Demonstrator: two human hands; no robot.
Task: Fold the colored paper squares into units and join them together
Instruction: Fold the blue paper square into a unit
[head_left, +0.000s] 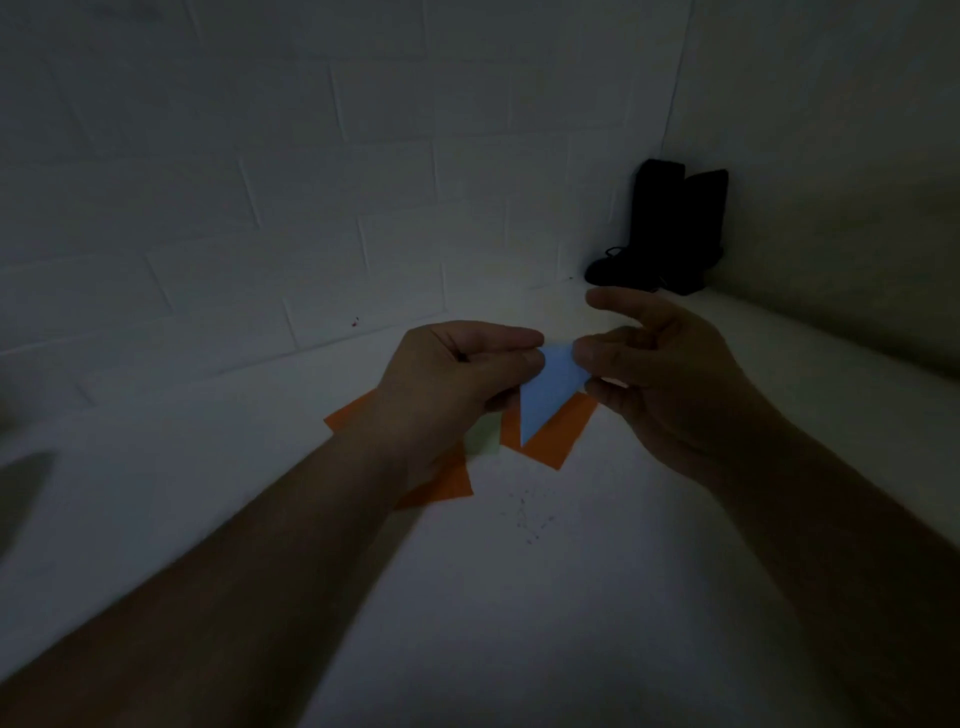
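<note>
The two hands meet above the middle of the desk (519, 597), the left hand (452, 374) and the right hand (660, 374) each pinching one side of a folded paper (548, 389) held between them. Beneath them, flat on the desk, lie loose paper squares (558, 436), partly overlapping. At the desk's far right corner, against the walls, stands a pair of boots (670, 228).
</note>
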